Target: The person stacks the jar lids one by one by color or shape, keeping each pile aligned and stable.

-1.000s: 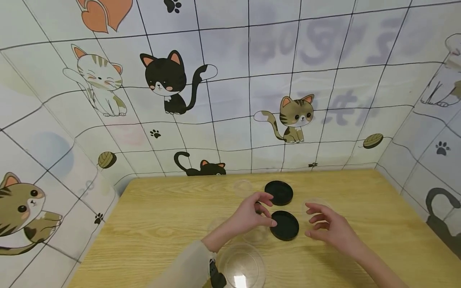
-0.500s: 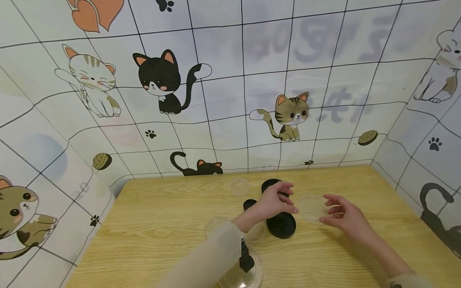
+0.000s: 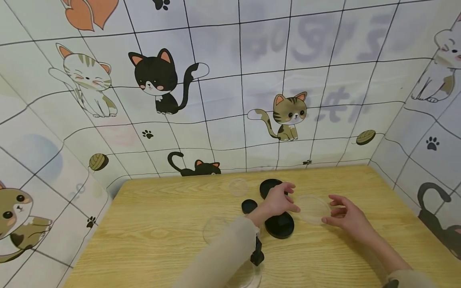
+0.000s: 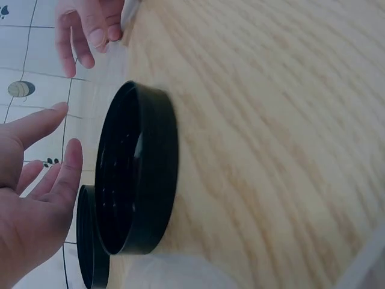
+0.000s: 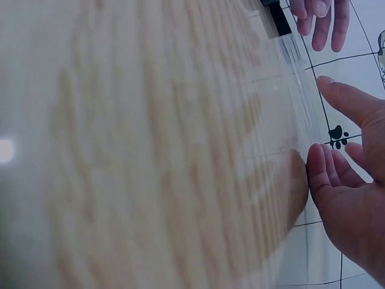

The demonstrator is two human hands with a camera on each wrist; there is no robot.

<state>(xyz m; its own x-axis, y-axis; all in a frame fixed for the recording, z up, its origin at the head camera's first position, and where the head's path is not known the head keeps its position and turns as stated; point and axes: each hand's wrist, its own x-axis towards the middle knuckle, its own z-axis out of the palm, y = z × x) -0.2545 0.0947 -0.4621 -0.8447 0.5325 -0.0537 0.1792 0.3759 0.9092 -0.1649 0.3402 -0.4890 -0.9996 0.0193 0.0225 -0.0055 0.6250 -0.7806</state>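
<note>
Flanking transparent disc [image 3: 312,210] near rim: left hand [image 3: 279,201], right hand [image 3: 347,216], apart.

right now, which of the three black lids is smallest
The leftmost black lid in the head view; the far lid and the near lid are both clearly wider.

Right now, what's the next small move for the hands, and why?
Probably bring both hands gently inward onto the rim of the clear, round plastic piece: the left hand and right hand are near its opposite sides, thumbs and fingers apart, and neither appears to grip it yet.
</note>
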